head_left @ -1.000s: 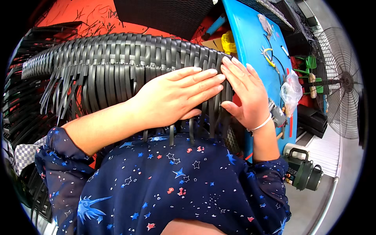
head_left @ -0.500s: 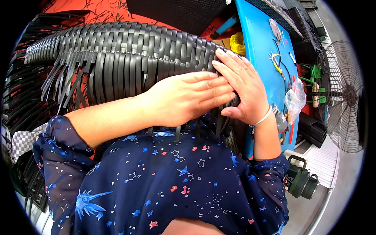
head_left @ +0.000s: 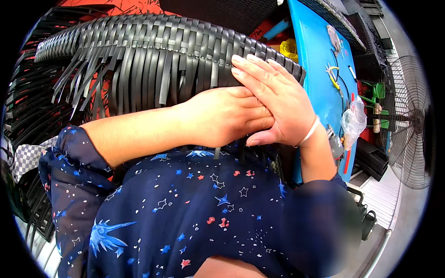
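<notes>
The person's left hand (head_left: pixel 227 116) lies flat on the near side of a black woven wicker piece (head_left: pixel 157 55), palm down, fingers together & pointing right — nothing pinched in its grip, just pressing on the weave. The right hand (head_left: pixel 273 104) lies partly over the left's fingertips; its fingers (head_left: pixel 252 69) are straight, close together, angled up-left onto the top edge of the weave, thumb tucked low near the lap. Its grip is flat too, holding nothing. A thin white bracelet (head_left: pixel 309 133) sits on the right wrist.

The wicker piece is long & curved, running from upper left to the middle of the view, resting against the person's lap w/ both hands on its right end. Loose black strips (head_left: pixel 92 83) hang off its lower edge like a fringe, esp. on the left half; a few short ends poke out below the hands, just above the dark blue star-print shirt (head_left: pixel 185 213).

Right of the hands, just beside the piece, a blue bench (head_left: pixel 320 69) carries small stuff: yellow-handled pliers (head_left: pixel 333 76), a crumpled clear plastic bag (head_left: pixel 354 120), a red stick-like item at the near edge — too small to tell what. A yellow object (head_left: pixel 288 47) sits between the wicker & the bench. Further right — a standing fan (head_left: pixel 408 125) on the floor. More black woven frames (head_left: pixel 23 111) are stacked at far left, red patterned sheet (head_left: pixel 116 7) behind the piece.
</notes>
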{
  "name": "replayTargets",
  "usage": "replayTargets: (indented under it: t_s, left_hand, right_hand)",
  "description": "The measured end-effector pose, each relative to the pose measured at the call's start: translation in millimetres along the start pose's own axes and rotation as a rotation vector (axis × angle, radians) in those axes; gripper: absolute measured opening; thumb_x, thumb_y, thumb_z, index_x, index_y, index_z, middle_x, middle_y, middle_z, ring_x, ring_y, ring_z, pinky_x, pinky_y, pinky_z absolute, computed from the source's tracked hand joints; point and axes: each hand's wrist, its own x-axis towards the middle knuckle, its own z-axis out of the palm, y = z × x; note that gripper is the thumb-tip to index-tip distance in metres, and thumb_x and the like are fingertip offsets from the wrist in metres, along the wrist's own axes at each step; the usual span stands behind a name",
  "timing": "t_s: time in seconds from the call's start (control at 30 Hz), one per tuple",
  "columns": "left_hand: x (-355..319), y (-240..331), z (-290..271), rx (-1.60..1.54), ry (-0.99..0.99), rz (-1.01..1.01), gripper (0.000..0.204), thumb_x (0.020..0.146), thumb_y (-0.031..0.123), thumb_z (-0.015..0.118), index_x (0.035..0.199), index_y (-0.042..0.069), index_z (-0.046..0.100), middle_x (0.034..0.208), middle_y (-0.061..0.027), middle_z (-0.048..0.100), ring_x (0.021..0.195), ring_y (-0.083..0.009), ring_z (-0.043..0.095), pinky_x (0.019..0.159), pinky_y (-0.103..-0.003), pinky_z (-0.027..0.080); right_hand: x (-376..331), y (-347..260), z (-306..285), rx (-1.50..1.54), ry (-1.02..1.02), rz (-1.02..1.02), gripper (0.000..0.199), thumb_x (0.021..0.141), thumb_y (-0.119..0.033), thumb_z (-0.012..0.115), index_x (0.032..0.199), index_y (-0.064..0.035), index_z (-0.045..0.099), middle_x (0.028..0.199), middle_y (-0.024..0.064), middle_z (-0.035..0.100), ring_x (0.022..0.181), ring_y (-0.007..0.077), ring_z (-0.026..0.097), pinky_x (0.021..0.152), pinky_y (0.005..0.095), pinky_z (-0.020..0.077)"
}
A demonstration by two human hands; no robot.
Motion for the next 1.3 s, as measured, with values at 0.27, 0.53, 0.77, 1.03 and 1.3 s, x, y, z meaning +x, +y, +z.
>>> replayTargets:
  t_s: [0.27,0.53,0.77,1.03,1.3]
  left_hand:
    - [1.3,39.2,-53.1,-0.040,-0.198,-0.018,0.034,0.081,0.014,0.063,0.111,-0.003,0.064,0.121,-0.0162,0.065,0.118,-0.0272,0.060,0.100,-0.037,0.048]
    - [8.2,21.4,-111.9,0.004,-0.085,-0.307,0.045,0.080,0.018,0.073,0.120,0.001,0.063,0.123,-0.0150,0.064,0.117,-0.0329,0.061,0.098,-0.043,0.050]
    - [-17.2,1.8,-61.9,0.282,-0.007,-0.340,0.048,0.085,0.019,0.070,0.129,0.005,0.058,0.140,-0.0106,0.055,0.130,-0.0292,0.052,0.106,-0.042,0.044]
    - [-23.8,1.2,-53.0,0.301,-0.003,-0.313,0.050,0.083,0.017,0.072,0.130,0.005,0.059,0.141,-0.0105,0.055,0.131,-0.0283,0.051,0.108,-0.042,0.042]
    - [-26.2,1.7,-50.1,0.309,0.053,-0.263,0.047,0.081,0.014,0.074,0.125,0.003,0.063,0.137,-0.0123,0.058,0.127,-0.0295,0.055,0.105,-0.042,0.045]
  right_hand:
    - [-15.8,-9.0,2.7,-0.025,-0.037,0.075,0.096,0.065,-0.064,0.072,0.138,-0.0047,0.053,0.148,0.0085,0.049,0.135,0.0283,0.047,0.112,0.0440,0.0344]
    - [-22.0,-14.2,16.0,-0.081,0.027,0.077,0.087,0.069,-0.059,0.073,0.136,-0.0065,0.056,0.146,0.0054,0.051,0.136,0.0237,0.047,0.112,0.0415,0.0347]
    - [-37.0,-13.8,19.5,-0.106,0.050,0.058,0.070,0.076,-0.050,0.070,0.129,-0.0064,0.061,0.142,0.0045,0.055,0.133,0.0224,0.049,0.110,0.0412,0.0372]
    - [-38.8,-13.6,22.3,-0.062,0.097,0.045,0.068,0.079,-0.052,0.070,0.129,-0.0069,0.060,0.141,0.0051,0.055,0.131,0.0235,0.052,0.108,0.0422,0.0395]
    - [-37.3,-13.9,13.5,0.117,0.172,0.057,0.079,0.075,-0.056,0.073,0.132,-0.0037,0.057,0.141,0.0100,0.054,0.129,0.0291,0.053,0.107,0.0440,0.0406]
